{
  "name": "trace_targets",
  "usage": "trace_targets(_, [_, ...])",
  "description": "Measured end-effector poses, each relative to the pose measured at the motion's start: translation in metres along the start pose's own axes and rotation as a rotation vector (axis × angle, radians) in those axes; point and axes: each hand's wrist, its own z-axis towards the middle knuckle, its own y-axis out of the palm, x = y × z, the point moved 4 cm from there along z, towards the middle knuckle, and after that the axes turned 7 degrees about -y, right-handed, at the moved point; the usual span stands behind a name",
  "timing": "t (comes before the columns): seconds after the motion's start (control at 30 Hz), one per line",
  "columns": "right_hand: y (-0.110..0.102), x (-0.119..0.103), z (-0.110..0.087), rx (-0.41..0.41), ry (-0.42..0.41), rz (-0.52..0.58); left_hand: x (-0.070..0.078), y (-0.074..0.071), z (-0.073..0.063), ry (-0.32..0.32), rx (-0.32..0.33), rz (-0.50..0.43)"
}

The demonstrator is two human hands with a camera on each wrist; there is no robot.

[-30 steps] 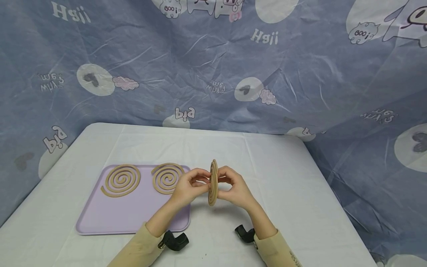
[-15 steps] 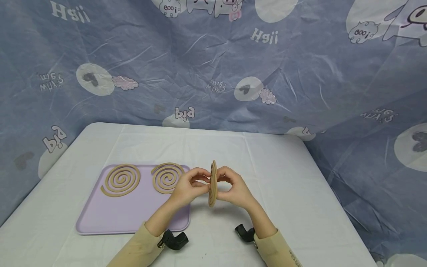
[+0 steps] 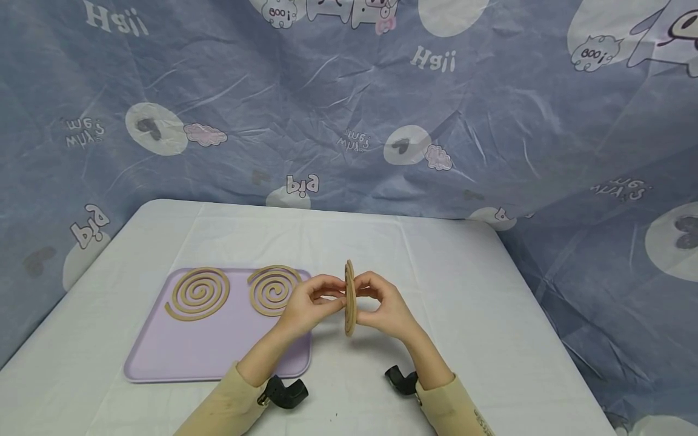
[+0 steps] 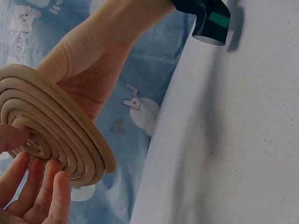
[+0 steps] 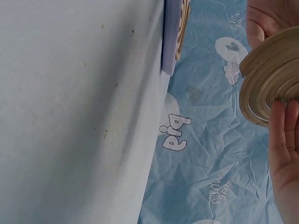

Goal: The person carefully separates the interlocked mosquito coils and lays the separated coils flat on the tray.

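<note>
The left hand (image 3: pixel 305 307) and the right hand (image 3: pixel 388 309) both pinch the coil (image 3: pixel 350 318), upright between them above the table (image 3: pixel 447 290); uneven pulling could, I think, snap it, because it looks thin.

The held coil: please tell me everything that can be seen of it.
The coil is a flat, tan spiral, dry and matte-looking, with close-set rings, narrow gaps and a blunt outer end. Edge-on in the head view, it is nearly upright, above the table. The left grip and right grip hold it from opposite faces. Whether two coils are nested, I cannot tell.
</note>
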Motion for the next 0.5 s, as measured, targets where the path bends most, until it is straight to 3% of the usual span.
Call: trace_targets(0.5, [0.0004,-0.0017,0.0,-0.029,-0.024,-0.042,-0.0012,-0.0002,-0.0001,0.016,-0.058,-0.007])
